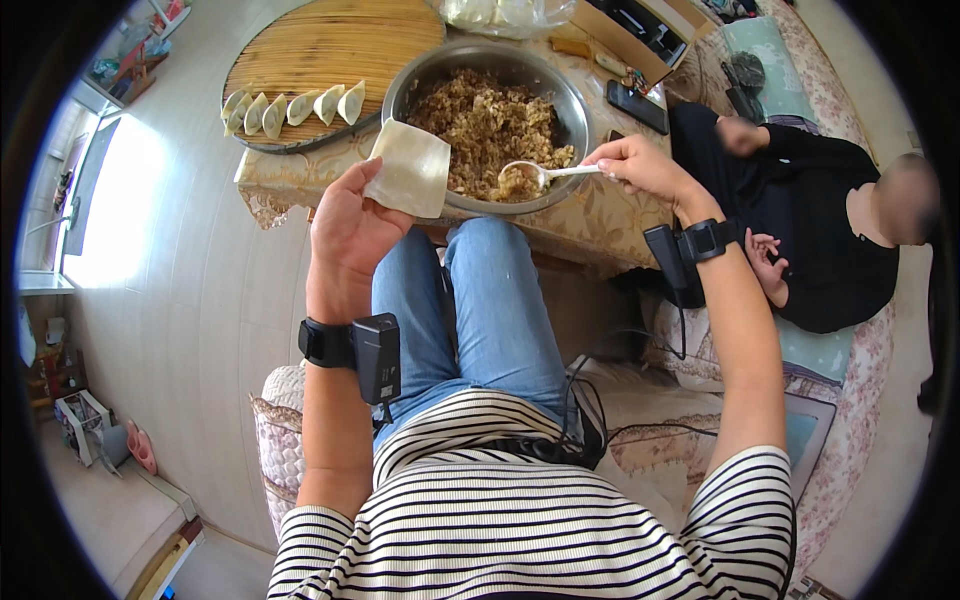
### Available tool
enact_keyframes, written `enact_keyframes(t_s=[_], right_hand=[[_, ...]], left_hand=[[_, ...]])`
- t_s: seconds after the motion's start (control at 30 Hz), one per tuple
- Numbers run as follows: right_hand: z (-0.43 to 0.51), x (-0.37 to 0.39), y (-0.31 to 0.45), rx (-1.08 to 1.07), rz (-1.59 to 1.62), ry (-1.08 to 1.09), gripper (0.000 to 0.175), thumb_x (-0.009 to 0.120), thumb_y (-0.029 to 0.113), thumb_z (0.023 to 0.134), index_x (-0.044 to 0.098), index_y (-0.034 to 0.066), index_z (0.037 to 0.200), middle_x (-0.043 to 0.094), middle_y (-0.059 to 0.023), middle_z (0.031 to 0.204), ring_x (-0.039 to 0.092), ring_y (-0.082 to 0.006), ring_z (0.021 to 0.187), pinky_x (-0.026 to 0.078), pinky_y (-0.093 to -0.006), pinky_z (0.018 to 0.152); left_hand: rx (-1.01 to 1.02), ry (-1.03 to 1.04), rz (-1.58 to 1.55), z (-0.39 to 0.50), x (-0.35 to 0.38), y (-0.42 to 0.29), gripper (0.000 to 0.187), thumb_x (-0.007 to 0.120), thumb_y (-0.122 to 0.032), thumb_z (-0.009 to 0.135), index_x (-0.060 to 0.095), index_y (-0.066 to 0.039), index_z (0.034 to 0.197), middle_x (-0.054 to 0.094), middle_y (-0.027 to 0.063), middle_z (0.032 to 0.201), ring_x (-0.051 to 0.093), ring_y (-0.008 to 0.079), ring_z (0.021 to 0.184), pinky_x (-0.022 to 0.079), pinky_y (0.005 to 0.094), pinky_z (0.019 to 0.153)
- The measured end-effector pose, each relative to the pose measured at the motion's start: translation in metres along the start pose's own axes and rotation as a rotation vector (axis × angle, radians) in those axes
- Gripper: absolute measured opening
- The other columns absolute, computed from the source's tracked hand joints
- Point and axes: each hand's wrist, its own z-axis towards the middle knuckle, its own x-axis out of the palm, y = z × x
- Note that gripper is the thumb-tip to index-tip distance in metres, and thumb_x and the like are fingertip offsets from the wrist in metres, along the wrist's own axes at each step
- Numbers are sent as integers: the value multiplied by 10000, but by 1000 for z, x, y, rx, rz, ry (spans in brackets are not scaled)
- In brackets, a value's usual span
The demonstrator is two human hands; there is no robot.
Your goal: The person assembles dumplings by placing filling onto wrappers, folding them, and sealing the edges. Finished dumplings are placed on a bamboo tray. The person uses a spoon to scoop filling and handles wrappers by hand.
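Observation:
My left hand (pixel 356 217) holds a square dough wrapper (pixel 411 169) by its lower left edge, beside the rim of a large steel bowl (pixel 581 161). Minced filling (pixel 484 112) lies in the bowl. My right hand (pixel 637 169) grips the handle of a white spoon (pixel 574 171), whose head rests in the filling at the near right of the bowl and carries some of it. Left of the bowl, several folded dumplings (pixel 301 107) stand in a row along the near edge of a round slatted tray (pixel 330 37).
A bag of wrappers (pixel 499 15) lies behind the bowl. On the right of the table (pixel 600 225) are a phone (pixel 637 106) and an open cardboard box (pixel 694 22). Another person (pixel 817 225) sits close on my right. A cable (pixel 679 322) hangs from my right wrist device.

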Motion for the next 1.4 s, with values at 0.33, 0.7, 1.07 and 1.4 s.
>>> enact_keyframes(t_s=[0.33, 0.7, 1.07, 1.4], right_hand=[[-17, 35, 14, -313, 402, -316, 240, 514, 70, 1001, 660, -37, 1159, 517, 45, 778, 405, -28, 630, 329, -191, 528], [-28, 78, 36, -824, -431, -810, 292, 610, -28, 888, 692, 79, 1147, 598, -86, 844, 565, -266, 790, 486, -364, 723], [-28, 65, 16, -823, -427, -815, 259, 589, -2, 930, 690, 74, 1156, 622, -108, 883, 607, -254, 800, 495, -332, 718], [-26, 48, -5, -764, -553, -843, 251, 593, -28, 900, 694, 50, 1116, 604, -115, 862, 587, -278, 802, 485, -355, 727]], left_hand=[[-114, 6, -42, 24, 34, 26, 378, 428, -132, 1020, 460, 86, 1328, 551, 202, 1356, 513, 333, 1283, 367, 496, 1136], [-262, 32, -49, 35, 59, 18, 360, 431, -93, 1020, 414, 100, 1324, 482, 235, 1400, 470, 379, 1304, 340, 546, 1136], [-330, -39, -101, 44, 55, 19, 371, 483, -39, 981, 413, 82, 1325, 493, 240, 1383, 499, 374, 1278, 400, 539, 1096], [-224, 158, -116, 49, 44, 16, 448, 351, -97, 1019, 316, 131, 1403, 473, 289, 1384, 522, 413, 1244, 424, 545, 1083]])
